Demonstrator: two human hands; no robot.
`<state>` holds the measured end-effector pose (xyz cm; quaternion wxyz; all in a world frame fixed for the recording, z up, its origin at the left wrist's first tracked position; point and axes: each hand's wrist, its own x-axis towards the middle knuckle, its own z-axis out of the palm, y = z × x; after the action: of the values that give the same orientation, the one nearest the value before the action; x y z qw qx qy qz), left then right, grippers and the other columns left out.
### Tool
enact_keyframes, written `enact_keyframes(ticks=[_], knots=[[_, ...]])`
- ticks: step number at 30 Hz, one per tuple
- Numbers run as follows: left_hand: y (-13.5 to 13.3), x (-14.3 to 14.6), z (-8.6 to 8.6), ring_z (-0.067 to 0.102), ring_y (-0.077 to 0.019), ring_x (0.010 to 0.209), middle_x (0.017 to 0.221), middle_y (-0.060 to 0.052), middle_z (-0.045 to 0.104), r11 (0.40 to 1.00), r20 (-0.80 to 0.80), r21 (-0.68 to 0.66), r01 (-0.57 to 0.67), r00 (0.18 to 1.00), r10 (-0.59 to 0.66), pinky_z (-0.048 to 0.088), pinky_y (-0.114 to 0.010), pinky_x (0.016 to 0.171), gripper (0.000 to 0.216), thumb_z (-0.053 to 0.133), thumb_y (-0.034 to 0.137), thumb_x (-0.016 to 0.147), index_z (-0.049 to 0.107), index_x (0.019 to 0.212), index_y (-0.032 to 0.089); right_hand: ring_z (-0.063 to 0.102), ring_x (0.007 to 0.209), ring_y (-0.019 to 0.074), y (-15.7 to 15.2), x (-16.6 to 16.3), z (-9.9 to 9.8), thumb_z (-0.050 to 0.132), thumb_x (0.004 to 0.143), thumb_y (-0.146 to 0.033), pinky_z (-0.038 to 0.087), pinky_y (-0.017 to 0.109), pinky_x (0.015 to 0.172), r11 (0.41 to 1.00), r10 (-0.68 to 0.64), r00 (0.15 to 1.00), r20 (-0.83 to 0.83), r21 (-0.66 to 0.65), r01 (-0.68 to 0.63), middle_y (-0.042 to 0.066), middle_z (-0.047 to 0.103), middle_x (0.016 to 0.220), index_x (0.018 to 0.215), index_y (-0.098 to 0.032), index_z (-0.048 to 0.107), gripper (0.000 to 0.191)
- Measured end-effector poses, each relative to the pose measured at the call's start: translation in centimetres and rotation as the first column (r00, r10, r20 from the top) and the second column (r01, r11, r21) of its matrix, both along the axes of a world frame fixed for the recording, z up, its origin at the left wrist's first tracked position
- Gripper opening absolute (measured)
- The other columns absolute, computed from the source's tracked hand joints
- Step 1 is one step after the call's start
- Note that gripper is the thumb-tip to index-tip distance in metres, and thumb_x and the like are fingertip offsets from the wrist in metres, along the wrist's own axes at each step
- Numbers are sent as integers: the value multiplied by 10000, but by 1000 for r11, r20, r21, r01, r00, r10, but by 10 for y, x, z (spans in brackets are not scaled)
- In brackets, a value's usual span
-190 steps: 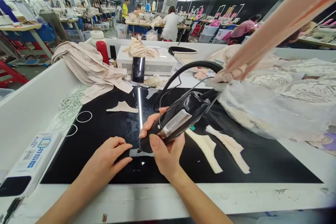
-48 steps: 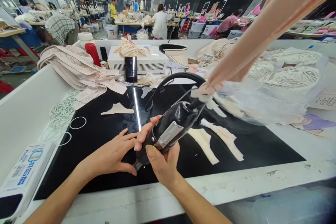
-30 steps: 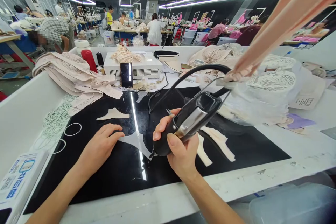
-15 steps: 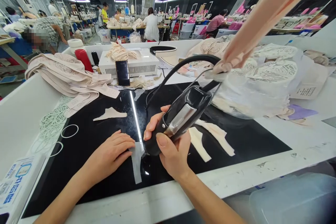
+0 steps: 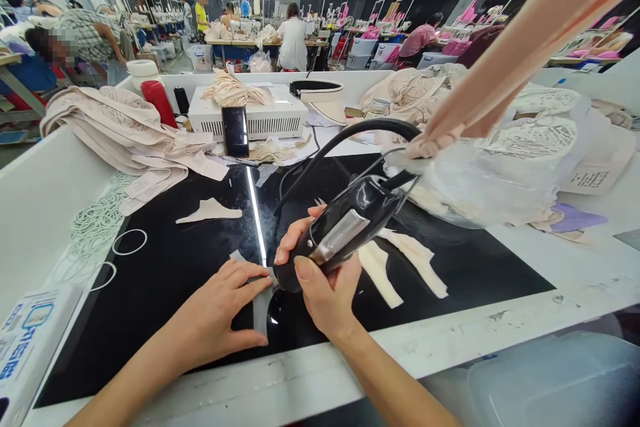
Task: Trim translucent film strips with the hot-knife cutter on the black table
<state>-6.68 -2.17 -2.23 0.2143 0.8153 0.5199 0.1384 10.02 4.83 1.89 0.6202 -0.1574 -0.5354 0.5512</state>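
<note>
My right hand [image 5: 327, 290] is wrapped round a black corded hand tool [image 5: 350, 217] with a metal plate along its side. The tool tilts, its lower end close to the black board [image 5: 150, 307]. A pale pink fabric band [image 5: 505, 67] rises from the cable end of the tool. Fingers stretched, my left hand [image 5: 210, 313] lies on a grey translucent strip [image 5: 261, 312], thumb spread near its lower end. The fingertips rest beside the tool's tip, which my hand and the tool's body partly hide.
Cream cut pieces [image 5: 210, 211] lie on the board, others [image 5: 381, 273] to the right. A phone [image 5: 235, 132] leans on a white vented box [image 5: 275, 121]. Fabric bundles [image 5: 115, 123] and bagged lace pieces [image 5: 520, 153] flank the board. Pale elastic rings [image 5: 95, 220] lie left. People work beyond.
My left hand has moved right and slightly forward, fingers now across the strip at the tool's tip and thumb spread lower. The strip's upper end now shows beyond my fingers. The tool dips slightly.
</note>
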Motion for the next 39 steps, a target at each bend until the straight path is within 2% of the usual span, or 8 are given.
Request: enact_keyframes(ticks=[5, 11, 19, 25, 28, 33, 37, 39], knots=[[-2, -2, -1, 452, -335, 1405, 1505, -121, 498, 1000, -2, -13, 7, 1000, -7, 212, -653, 1212, 773, 844, 375, 785, 485, 1461, 268, 587, 641, 129, -1, -1, 0, 759, 876, -343, 510, 273, 603, 1000, 22, 1000, -21, 13, -22, -32, 609, 851, 1108, -274, 488, 363], [-4, 0, 6, 428, -313, 1426, 1520, -113, 482, 999, -13, -52, -4, 1000, 3, 191, -620, 1231, 736, 808, 363, 813, 484, 1467, 263, 605, 667, 118, -2, 0, -2, 694, 924, -257, 523, 267, 637, 1000, 21, 1000, -10, 23, -21, -34, 622, 867, 1123, -272, 523, 262], [-5, -1, 5, 428, -311, 1423, 1524, -89, 479, 1000, 11, -25, 8, 1000, -8, 215, -617, 1230, 773, 801, 350, 820, 438, 1500, 293, 629, 690, 119, -11, -2, -4, 752, 919, -352, 555, 275, 642, 995, 100, 992, -75, 17, -99, -27, 622, 922, 1246, -305, 520, 403], [-6, -1, 6, 454, -310, 1400, 1511, -79, 489, 1000, 47, -2, 17, 999, -17, 235, -622, 1222, 822, 813, 328, 808, 399, 1517, 320, 619, 676, 119, -13, -1, -8, 722, 941, -323, 552, 281, 651, 997, 78, 996, -33, -7, -78, -12, 641, 917, 1242, -296, 519, 364], [-6, -1, 8, 454, -316, 1395, 1489, -90, 508, 1000, 59, 4, 16, 998, -17, 238, -623, 1217, 785, 814, 328, 807, 436, 1495, 305, 604, 638, 123, -17, 1, -7, 729, 926, -339, 540, 287, 617, 994, 104, 994, -34, -30, -105, 2, 635, 916, 1231, -279, 511, 379], [-4, -1, 10, 432, -300, 1407, 1499, -84, 494, 999, 54, -38, 24, 998, -21, 225, -596, 1226, 715, 804, 334, 820, 487, 1460, 295, 606, 648, 160, -29, 2, -4, 744, 904, -378, 555, 364, 692, 991, 130, 991, -22, -37, -131, -13, 616, 819, 1226, -284, 489, 421], [-3, 0, 12, 419, -311, 1417, 1503, -80, 492, 998, 69, -55, 24, 997, -20, 226, -607, 1221, 665, 787, 403, 842, 514, 1441, 307, 594, 618, 162, -35, 1, -6, 755, 893, -354, 540, 330, 609, 986, 164, 985, -60, -30, -166, -9, 616, 830, 1256, -298, 483, 457], [-3, 0, 13, 424, -319, 1413, 1499, -75, 498, 998, 84, -55, 25, 996, -20, 230, -610, 1219, 674, 802, 405, 828, 522, 1434, 314, 598, 639, 162, -35, 2, -6, 741, 910, -356, 551, 347, 654, 990, 143, 989, -44, -16, -143, -14, 614, 822, 1237, -299, 497, 412]])
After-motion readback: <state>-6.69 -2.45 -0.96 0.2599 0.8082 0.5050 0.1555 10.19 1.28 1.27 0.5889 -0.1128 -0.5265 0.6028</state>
